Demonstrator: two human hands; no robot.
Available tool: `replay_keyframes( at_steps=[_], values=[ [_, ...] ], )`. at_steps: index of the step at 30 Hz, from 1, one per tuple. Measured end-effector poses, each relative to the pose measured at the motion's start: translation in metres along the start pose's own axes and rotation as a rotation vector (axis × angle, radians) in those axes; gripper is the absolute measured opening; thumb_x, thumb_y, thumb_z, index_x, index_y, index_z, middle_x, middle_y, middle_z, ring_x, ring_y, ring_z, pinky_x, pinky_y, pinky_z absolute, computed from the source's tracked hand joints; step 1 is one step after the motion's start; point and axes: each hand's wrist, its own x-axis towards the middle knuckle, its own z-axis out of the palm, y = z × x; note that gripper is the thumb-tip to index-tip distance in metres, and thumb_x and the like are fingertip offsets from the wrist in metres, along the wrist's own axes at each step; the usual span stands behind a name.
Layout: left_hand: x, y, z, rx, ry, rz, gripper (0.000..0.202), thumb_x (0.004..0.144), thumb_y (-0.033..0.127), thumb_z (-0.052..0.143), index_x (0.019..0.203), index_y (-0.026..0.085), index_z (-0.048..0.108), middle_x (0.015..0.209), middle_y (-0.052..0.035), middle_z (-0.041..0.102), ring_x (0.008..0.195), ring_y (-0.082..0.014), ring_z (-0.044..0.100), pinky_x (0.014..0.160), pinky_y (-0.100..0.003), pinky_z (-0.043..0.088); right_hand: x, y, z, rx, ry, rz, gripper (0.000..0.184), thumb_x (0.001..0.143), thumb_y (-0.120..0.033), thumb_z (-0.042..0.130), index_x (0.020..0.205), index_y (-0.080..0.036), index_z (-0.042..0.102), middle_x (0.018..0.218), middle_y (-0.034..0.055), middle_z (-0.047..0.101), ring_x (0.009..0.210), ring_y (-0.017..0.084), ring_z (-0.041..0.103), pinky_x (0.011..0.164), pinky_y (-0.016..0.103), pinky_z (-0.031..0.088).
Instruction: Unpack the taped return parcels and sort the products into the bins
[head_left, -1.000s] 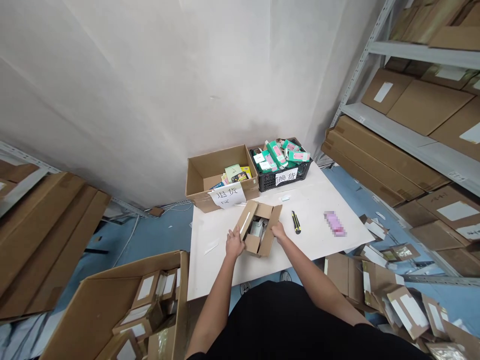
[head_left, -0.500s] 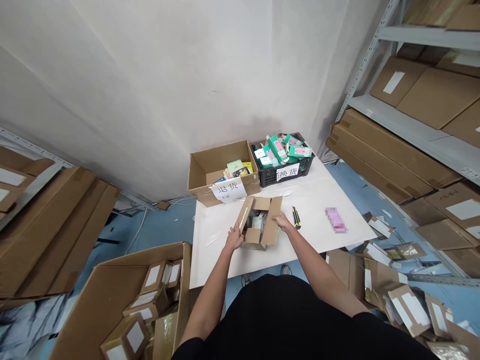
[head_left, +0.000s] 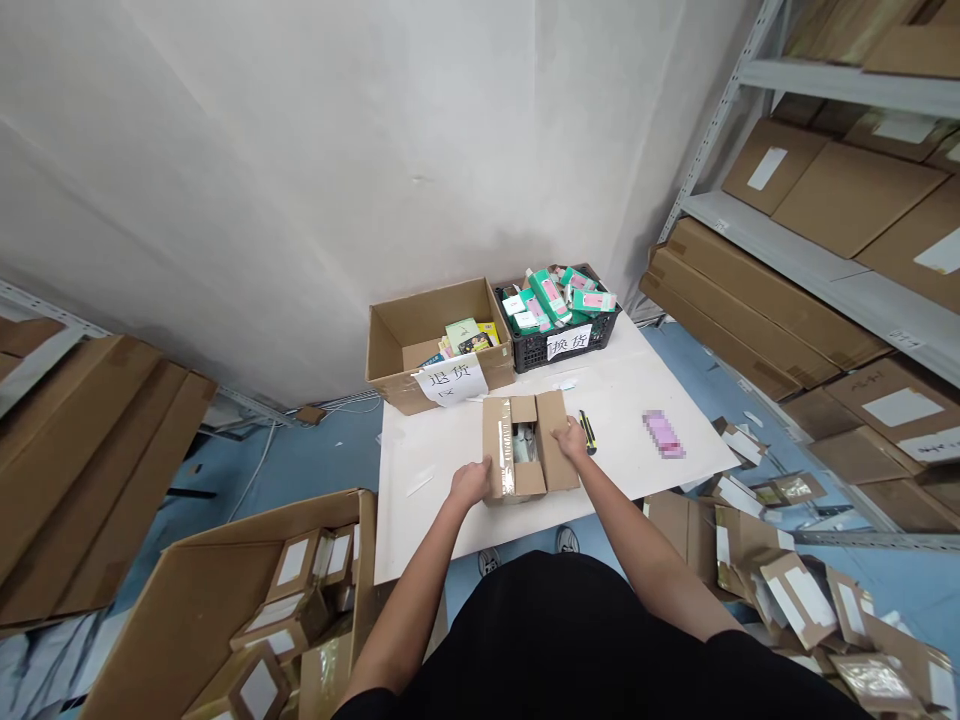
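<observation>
A small cardboard box point(head_left: 555, 450) stands on the white table with its top flaps partly open. Whitish contents show through the gap in its middle, too small to make out. Clear tape runs down its left flap. My left hand point(head_left: 471, 482) is closed on the box's left side near the front. On the other side, my right hand point(head_left: 571, 438) grips the right flap at its outer edge. Just beyond that hand lies a yellow-and-black utility knife point(head_left: 588, 432).
Behind stand an open carton point(head_left: 390, 385) of small packs and a black crate point(head_left: 529, 353) of green-and-pink boxes, both bearing paper signs. A blurred pink item point(head_left: 664, 434) lies on the table's right. A large carton point(head_left: 202, 560) of parcels, shelving point(head_left: 817, 255) and scattered parcels point(head_left: 802, 600) flank the table.
The small box's left flap has swung from raised to nearly flat, narrowing the opening. My left hand has shifted from that flap toward the box's left side. My right hand keeps its hold.
</observation>
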Motion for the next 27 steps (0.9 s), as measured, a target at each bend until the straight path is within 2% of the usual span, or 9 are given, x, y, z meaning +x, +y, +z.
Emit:
replay_keyframes(
  at_steps=[3, 6, 10, 13, 15, 19, 21, 23, 27],
  values=[
    [0.004, 0.009, -0.002, 0.050, 0.026, 0.131, 0.085, 0.085, 0.024, 0.071, 0.161, 0.036, 0.035, 0.162, -0.0144, 0.046, 0.151, -0.0368, 0.040, 0.115, -0.052, 0.041, 0.014, -0.021, -0.002, -0.033, -0.063, -0.171, 0.057, 0.074, -0.023, 0.076, 0.131, -0.024, 0.067, 0.129, 0.0077, 0.074, 0.116, 0.026, 0.069, 0.107, 0.038, 0.049],
    [0.015, 0.017, -0.002, 0.132, -0.018, 0.371, 0.102, 0.074, 0.018, 0.080, 0.161, 0.041, 0.032, 0.176, -0.0065, 0.023, 0.163, -0.0342, 0.011, 0.127, -0.055, 0.022, 0.029, -0.041, -0.002, -0.033, -0.186, -0.341, 0.062, 0.078, -0.026, 0.075, 0.140, -0.026, 0.064, 0.132, 0.0064, 0.073, 0.118, 0.025, 0.067, 0.111, 0.038, 0.046],
    [0.025, 0.018, -0.001, 0.163, -0.028, 0.434, 0.110, 0.058, 0.020, 0.092, 0.155, 0.035, 0.043, 0.174, -0.0098, 0.026, 0.163, -0.0394, 0.006, 0.130, -0.057, 0.012, 0.045, -0.047, -0.004, -0.068, -0.245, -0.309, 0.070, 0.077, -0.032, 0.083, 0.144, -0.031, 0.061, 0.129, 0.0044, 0.074, 0.120, 0.027, 0.064, 0.112, 0.040, 0.045],
    [0.022, 0.020, 0.004, 0.159, -0.004, 0.426, 0.117, 0.047, 0.029, 0.098, 0.152, 0.031, 0.047, 0.172, -0.0126, 0.028, 0.162, -0.0427, 0.006, 0.129, -0.059, 0.011, 0.051, -0.038, 0.002, -0.258, -0.121, -0.183, 0.072, 0.076, -0.029, 0.086, 0.144, -0.030, 0.063, 0.130, 0.0114, 0.070, 0.127, 0.031, 0.059, 0.112, 0.040, 0.041],
    [0.015, 0.025, 0.011, 0.130, 0.027, 0.396, 0.117, 0.046, 0.036, 0.099, 0.150, 0.029, 0.048, 0.165, -0.0150, 0.039, 0.162, -0.0438, 0.009, 0.129, -0.060, 0.009, 0.050, -0.031, 0.015, -0.362, -0.081, -0.160, 0.058, 0.082, -0.030, 0.081, 0.138, -0.027, 0.067, 0.132, 0.0167, 0.067, 0.132, 0.034, 0.054, 0.113, 0.042, 0.039],
    [0.000, 0.041, 0.025, 0.029, 0.106, 0.211, 0.117, 0.047, 0.057, 0.095, 0.152, 0.031, 0.048, 0.146, -0.0162, 0.055, 0.156, -0.0471, 0.025, 0.128, -0.060, 0.010, 0.039, -0.025, 0.057, -0.392, -0.228, -0.205, 0.029, 0.091, -0.041, 0.074, 0.117, -0.030, 0.078, 0.119, 0.0133, 0.073, 0.131, 0.034, 0.054, 0.112, 0.046, 0.037],
    [-0.003, 0.050, 0.029, 0.003, 0.150, 0.110, 0.121, 0.048, 0.062, 0.094, 0.154, 0.031, 0.046, 0.145, -0.0169, 0.055, 0.152, -0.0481, 0.030, 0.127, -0.061, 0.013, 0.034, -0.028, 0.074, -0.394, -0.276, -0.239, 0.032, 0.091, -0.045, 0.073, 0.121, -0.034, 0.076, 0.124, 0.0105, 0.073, 0.136, 0.034, 0.050, 0.116, 0.049, 0.032],
    [-0.002, 0.058, 0.029, -0.014, 0.200, 0.026, 0.120, 0.051, 0.065, 0.092, 0.156, 0.030, 0.045, 0.146, -0.0170, 0.053, 0.151, -0.0474, 0.031, 0.127, -0.061, 0.015, 0.032, -0.033, 0.081, -0.413, -0.294, -0.312, 0.037, 0.094, -0.044, 0.068, 0.130, -0.034, 0.072, 0.143, 0.0096, 0.065, 0.147, 0.035, 0.039, 0.122, 0.054, 0.023],
    [0.013, 0.075, 0.026, -0.047, 0.275, -0.113, 0.110, 0.062, 0.069, 0.085, 0.155, 0.028, 0.046, 0.153, -0.0175, 0.049, 0.154, -0.0449, 0.027, 0.127, -0.058, 0.017, 0.041, -0.035, 0.068, -0.428, -0.309, -0.435, 0.042, 0.099, -0.032, 0.057, 0.140, -0.030, 0.067, 0.165, 0.0068, 0.044, 0.159, 0.033, 0.020, 0.127, 0.055, 0.016]
  ],
)
